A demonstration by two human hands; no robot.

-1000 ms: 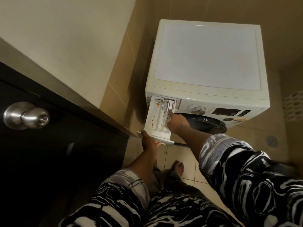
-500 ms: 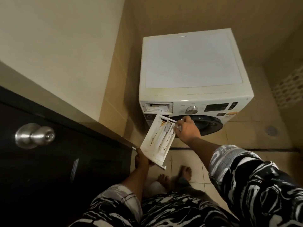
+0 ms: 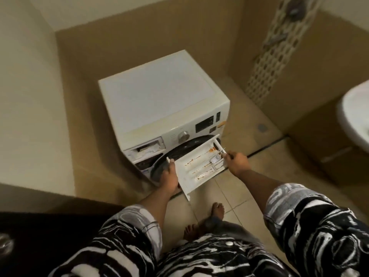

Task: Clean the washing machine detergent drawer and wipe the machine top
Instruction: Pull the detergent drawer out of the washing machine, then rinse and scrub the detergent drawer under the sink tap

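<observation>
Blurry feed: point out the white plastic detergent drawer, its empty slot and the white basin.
white plastic detergent drawer (image 3: 196, 169): head view, stained inner floor.
empty slot (image 3: 148, 147): head view, dark opening.
white basin (image 3: 347, 108): head view, rim.

My home bathroom, doubling as the laundry corner.
My bare feet (image 3: 217, 210) stand on beige floor tiles (image 3: 239, 200). A white washing machine (image 3: 159, 100) sits in the tiled corner, a floor drain (image 3: 262, 127) near it, a white sink (image 3: 354, 120) at my right, and a dark door (image 3: 50, 232) with a metal knob (image 3: 5, 244) at my left.
</observation>
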